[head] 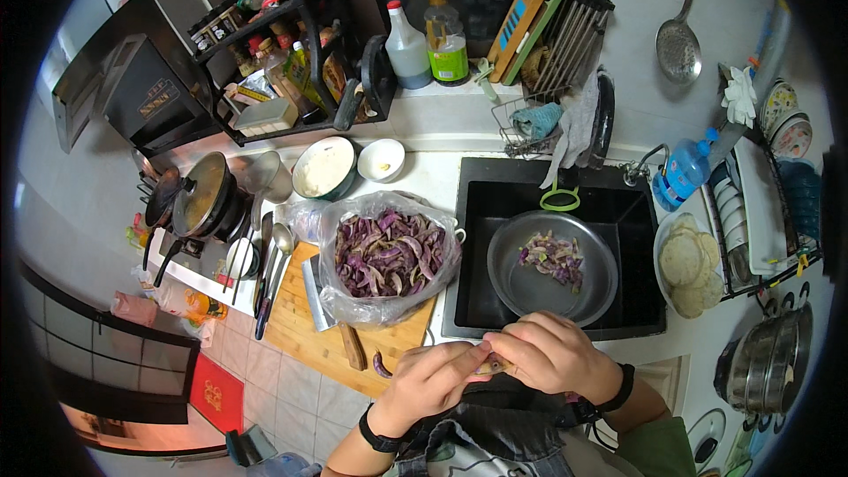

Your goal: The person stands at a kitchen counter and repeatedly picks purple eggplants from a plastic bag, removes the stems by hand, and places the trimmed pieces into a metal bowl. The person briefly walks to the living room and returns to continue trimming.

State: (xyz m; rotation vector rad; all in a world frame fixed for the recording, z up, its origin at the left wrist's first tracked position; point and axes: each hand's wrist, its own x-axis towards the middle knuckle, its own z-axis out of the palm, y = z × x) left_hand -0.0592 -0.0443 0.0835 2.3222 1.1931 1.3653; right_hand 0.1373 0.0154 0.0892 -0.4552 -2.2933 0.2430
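My left hand and my right hand meet in front of the sink's near edge. Between their fingertips they pinch a small purplish bean pod, mostly covered by the fingers. Just beyond, a grey metal basin sits in the black sink with a small heap of purple and green bean pieces. To the left, a clear plastic bag stands open, full of purple bean pods. A single purple pod lies on the wooden cutting board, near my left hand.
A cleaver lies on the board, partly under the bag. A white bowl and a larger bowl of pale food stand behind. Left are lidded pans on the stove; right of the sink is a plate of flatbreads.
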